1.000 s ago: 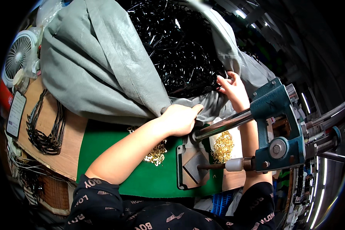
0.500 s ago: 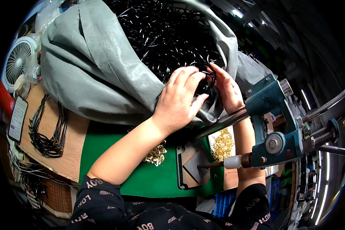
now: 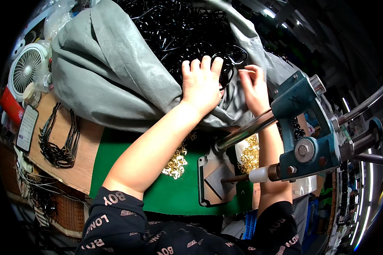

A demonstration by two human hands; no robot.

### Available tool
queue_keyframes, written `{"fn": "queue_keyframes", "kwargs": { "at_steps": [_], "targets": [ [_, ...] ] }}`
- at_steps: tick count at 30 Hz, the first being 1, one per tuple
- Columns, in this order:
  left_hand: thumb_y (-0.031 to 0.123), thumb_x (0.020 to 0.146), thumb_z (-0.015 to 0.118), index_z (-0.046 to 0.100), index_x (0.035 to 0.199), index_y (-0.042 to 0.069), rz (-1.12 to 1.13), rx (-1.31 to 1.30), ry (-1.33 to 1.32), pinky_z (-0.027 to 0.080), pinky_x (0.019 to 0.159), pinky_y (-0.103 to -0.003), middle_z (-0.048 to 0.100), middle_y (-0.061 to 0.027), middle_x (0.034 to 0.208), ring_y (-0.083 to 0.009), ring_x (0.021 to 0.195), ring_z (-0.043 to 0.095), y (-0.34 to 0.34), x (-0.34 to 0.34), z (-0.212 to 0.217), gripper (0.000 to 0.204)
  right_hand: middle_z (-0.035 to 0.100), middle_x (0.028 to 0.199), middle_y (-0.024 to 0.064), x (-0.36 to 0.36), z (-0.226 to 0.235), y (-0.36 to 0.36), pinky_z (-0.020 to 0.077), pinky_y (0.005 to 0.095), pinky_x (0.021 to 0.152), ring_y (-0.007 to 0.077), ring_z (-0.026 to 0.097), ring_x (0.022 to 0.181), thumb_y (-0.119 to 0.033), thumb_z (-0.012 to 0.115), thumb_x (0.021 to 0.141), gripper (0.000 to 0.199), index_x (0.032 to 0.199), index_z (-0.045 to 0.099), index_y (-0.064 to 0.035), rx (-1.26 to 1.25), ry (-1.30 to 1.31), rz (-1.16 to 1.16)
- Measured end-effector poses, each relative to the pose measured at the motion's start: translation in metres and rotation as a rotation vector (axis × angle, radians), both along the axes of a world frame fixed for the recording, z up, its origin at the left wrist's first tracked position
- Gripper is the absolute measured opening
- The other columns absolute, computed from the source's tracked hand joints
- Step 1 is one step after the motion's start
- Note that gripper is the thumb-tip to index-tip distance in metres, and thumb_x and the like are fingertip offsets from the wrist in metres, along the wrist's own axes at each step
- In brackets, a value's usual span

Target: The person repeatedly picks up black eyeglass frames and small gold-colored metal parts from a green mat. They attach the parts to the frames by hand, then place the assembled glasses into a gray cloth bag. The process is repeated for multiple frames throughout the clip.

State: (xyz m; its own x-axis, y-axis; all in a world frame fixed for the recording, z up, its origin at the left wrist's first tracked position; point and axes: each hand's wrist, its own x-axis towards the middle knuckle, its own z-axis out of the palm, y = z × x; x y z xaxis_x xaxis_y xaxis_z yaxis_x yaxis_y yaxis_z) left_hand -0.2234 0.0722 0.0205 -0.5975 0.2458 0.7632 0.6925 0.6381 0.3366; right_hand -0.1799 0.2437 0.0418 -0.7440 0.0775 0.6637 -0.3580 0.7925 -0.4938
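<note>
My left hand (image 3: 202, 86) spreads its fingers over glossy black strips (image 3: 185, 36) heaped in the grey bag (image 3: 115, 68); my right hand (image 3: 255, 90), fingers bent, is beside them. I cannot tell whether either hand grips one.

1 head-worn fisheye looks down at the nearby workbench (image 3: 88, 146).

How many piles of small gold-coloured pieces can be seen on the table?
2. One pile lies on the green mat, beside the left forearm; the other pile is between the press's base plate and the right forearm. The forearms may hide more pieces.
</note>
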Motion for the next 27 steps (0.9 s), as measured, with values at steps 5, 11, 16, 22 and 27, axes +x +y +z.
{"fn": "queue_keyframes", "kwargs": {
  "at_steps": [5, 11, 16, 22, 27],
  "targets": [
    [0.019, 0.063, 0.073, 0.042, 0.12, 0.009, 0.037, -0.034, -0.088, 0.038, 0.085, -0.043, 0.049, -0.0121, 0.114, -0.0284, 0.101, 0.05, -0.009, 0.002, 0.011, 0.066, 0.058, 0.105, 0.0255, -0.013, -0.043, 0.065, 0.045, 0.0463, 0.087, 0.0389, 0.056, 0.1, -0.038, 0.06, 0.08, 0.056, 0.121, 0.047, -0.0024, 0.57, -0.075, -0.667],
    [0.007, 0.064, 0.065, 0.043, 0.116, 0.009, -0.197, 0.225, 0.019, 0.043, 0.085, -0.042, 0.048, -0.0149, 0.115, -0.0359, 0.102, 0.052, -0.05, 0.002, -0.009, 0.056, 0.054, 0.115, 0.0244, 0.038, -0.123, 0.073, 0.0368, 0.0473, 0.097, 0.039, 0.052, 0.108, -0.041, 0.053, 0.081, 0.056, 0.121, 0.049, -0.002, 0.853, -0.145, -0.521],
    [0.015, 0.065, 0.074, 0.047, 0.115, 0.01, -0.291, -0.018, 0.051, 0.036, 0.097, -0.043, 0.044, -0.0147, 0.127, -0.0343, 0.116, 0.045, -0.085, 0.022, -0.012, 0.057, 0.056, 0.117, 0.0148, 0.071, -0.068, 0.046, 0.0343, 0.0394, 0.099, 0.0295, 0.049, 0.113, -0.026, 0.061, 0.083, 0.037, 0.112, 0.058, -0.0034, 0.21, -0.339, -0.192],
    [0.019, 0.064, 0.079, 0.047, 0.117, 0.008, -0.544, 0.002, 0.135, 0.032, 0.102, -0.044, 0.043, -0.0164, 0.13, -0.0341, 0.123, 0.039, -0.077, 0.049, 0.007, 0.063, 0.046, 0.129, 0.0139, 0.142, -0.069, 0.05, 0.0372, 0.0321, 0.101, 0.0212, 0.045, 0.119, -0.001, 0.048, 0.089, 0.039, 0.127, 0.042, -0.0002, -0.98, -0.145, 0.576],
    [0.012, 0.065, 0.081, 0.049, 0.12, 0.01, -0.791, 0.301, -0.387, 0.036, 0.053, -0.018, 0.045, -0.0002, 0.083, -0.0039, 0.059, 0.04, -0.12, 0.116, 0.046, 0.064, 0.064, 0.097, 0.0142, 0.249, -0.036, -0.036, 0.048, 0.0288, 0.072, 0.0177, 0.062, 0.079, -0.016, 0.053, 0.09, 0.026, 0.1, 0.059, 0.007, -0.325, -0.319, -0.349]
  ]
}}
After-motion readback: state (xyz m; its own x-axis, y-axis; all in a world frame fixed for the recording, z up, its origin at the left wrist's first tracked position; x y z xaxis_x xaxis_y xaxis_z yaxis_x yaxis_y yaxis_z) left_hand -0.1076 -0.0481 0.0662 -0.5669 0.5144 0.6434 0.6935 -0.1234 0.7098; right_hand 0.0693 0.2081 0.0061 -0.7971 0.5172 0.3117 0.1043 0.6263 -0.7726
